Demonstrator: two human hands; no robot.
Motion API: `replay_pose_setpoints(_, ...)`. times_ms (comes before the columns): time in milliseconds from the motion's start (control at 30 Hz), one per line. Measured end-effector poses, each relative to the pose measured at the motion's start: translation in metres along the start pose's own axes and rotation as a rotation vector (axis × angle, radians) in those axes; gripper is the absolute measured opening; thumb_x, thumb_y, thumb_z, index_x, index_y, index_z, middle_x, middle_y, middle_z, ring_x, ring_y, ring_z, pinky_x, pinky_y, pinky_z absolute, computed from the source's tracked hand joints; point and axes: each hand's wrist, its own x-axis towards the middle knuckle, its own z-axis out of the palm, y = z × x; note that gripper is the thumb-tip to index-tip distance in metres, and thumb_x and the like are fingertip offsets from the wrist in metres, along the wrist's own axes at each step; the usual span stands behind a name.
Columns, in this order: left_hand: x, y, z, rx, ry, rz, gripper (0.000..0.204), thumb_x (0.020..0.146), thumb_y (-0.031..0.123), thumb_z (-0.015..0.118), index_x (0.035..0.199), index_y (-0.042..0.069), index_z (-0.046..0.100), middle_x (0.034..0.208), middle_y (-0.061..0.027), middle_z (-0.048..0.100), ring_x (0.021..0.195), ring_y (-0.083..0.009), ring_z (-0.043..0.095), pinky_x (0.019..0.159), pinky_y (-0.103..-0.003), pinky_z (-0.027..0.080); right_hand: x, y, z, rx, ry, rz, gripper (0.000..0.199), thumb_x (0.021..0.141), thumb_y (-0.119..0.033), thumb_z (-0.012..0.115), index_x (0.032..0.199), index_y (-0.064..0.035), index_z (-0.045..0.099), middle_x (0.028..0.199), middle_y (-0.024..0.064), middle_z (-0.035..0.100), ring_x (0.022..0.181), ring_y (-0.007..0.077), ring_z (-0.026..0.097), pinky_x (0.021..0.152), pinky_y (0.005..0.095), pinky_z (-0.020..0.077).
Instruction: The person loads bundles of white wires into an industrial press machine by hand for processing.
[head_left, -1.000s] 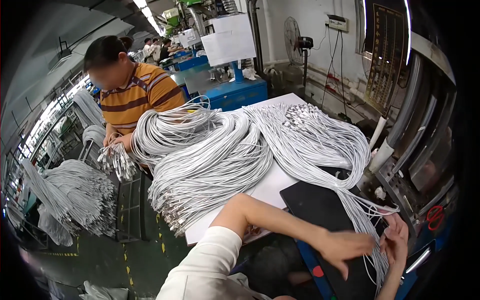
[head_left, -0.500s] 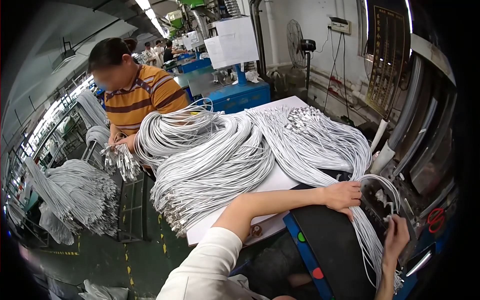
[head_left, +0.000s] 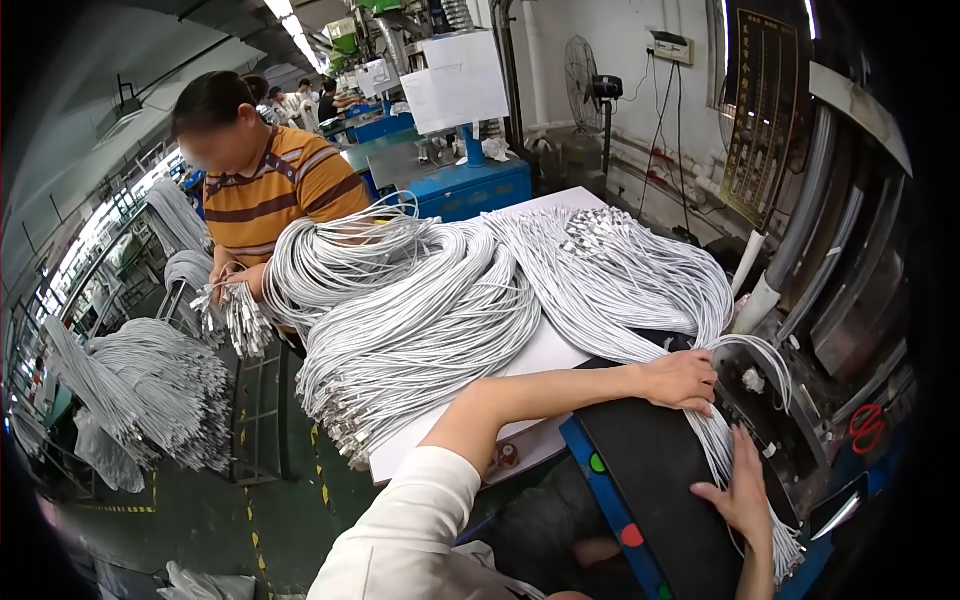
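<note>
A: What has shifted since the earlier frame?

B: The left hand (head_left: 682, 380) has stayed at the far edge of the black panel (head_left: 660, 480), fingers curled down onto the bundle of white cables (head_left: 725, 440). The right hand (head_left: 742, 495) has drawn in closer and now lies on the strands running down the panel's right edge.

A: How do the hands stand?

B: The left is pressed together over the cables, knuckles up. The right is spread flat, fingers pointing up along the strands. Whether either truly pinches a cable cannot be told; the fisheye rim blurs that corner.

A: And the cables themselves?

B: That bundle hangs from the big heap of white cables (head_left: 450, 300) on the white table (head_left: 545, 355), bends past the left hand and trails down beside the panel to the lower right.

A: Anyone else?

B: A person in an orange striped shirt (head_left: 285, 190) stands across the table, holding a bunch of cable ends (head_left: 235, 315). More cables hang from a rack (head_left: 150, 390) at the left.
</note>
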Motion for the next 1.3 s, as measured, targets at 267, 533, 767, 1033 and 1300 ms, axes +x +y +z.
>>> replay_pose_setpoints(267,-0.016,-0.004,-0.011,-0.011,0.004,0.021,0.037,0.093,0.04,0.07,0.106,0.006,0.075,0.087,-0.0062,0.064,0.089,-0.025,0.062,0.105,-0.043,0.042,0.024,-0.02,-0.032,-0.17,-0.254,0.176,0.086,0.071,-0.004,0.069,0.15,0.0058,0.038,0.136,0.0271,0.05,0.122,0.0467,0.05,0.106,0.0508,0.0411)
replay_pose_setpoints(533,-0.016,0.007,0.0,0.163,0.048,0.006,0.026,0.092,0.028,0.073,0.098,0.003,0.069,0.086,-0.0053,0.065,0.08,-0.0228,0.066,0.111,-0.048,0.044,-0.134,0.108,-0.082,-0.369,-0.048,0.296,0.085,0.062,0.002,0.063,0.145,0.0052,0.043,0.135,0.0302,0.052,0.131,0.0477,0.049,0.112,0.0438,0.0395)
replay_pose_setpoints(767,-0.018,0.002,0.006,0.117,0.18,-0.041,0.02,0.093,0.021,0.073,0.094,0.003,0.063,0.084,-0.0041,0.066,0.075,-0.0229,0.068,0.118,-0.053,0.041,-0.036,0.012,-0.065,0.057,-0.183,0.185,0.097,0.066,0.0,0.072,0.155,0.0045,0.033,0.146,0.0304,0.048,0.14,0.0463,0.044,0.119,0.044,0.0344)
replay_pose_setpoints(1033,-0.021,0.003,-0.002,-0.192,0.32,-0.091,0.014,0.093,0.015,0.072,0.101,0.004,0.065,0.083,-0.0053,0.067,0.082,-0.0257,0.07,0.123,-0.054,0.036,0.022,-0.018,-0.025,-0.116,-0.21,0.204,0.092,0.074,0.0,0.073,0.156,0.0032,0.03,0.146,0.028,0.045,0.133,0.0478,0.045,0.111,0.0492,0.039)
replay_pose_setpoints(1300,-0.02,0.0,0.008,-0.168,0.274,-0.171,0.015,0.094,0.012,0.07,0.107,0.006,0.066,0.086,-0.0068,0.068,0.085,-0.0277,0.07,0.124,-0.054,0.033,-0.07,0.016,-0.123,-0.244,-0.351,0.643,0.065,0.074,-0.003,0.072,0.137,0.0008,0.054,0.134,0.0209,0.061,0.127,0.0403,0.057,0.107,0.0465,0.0461)
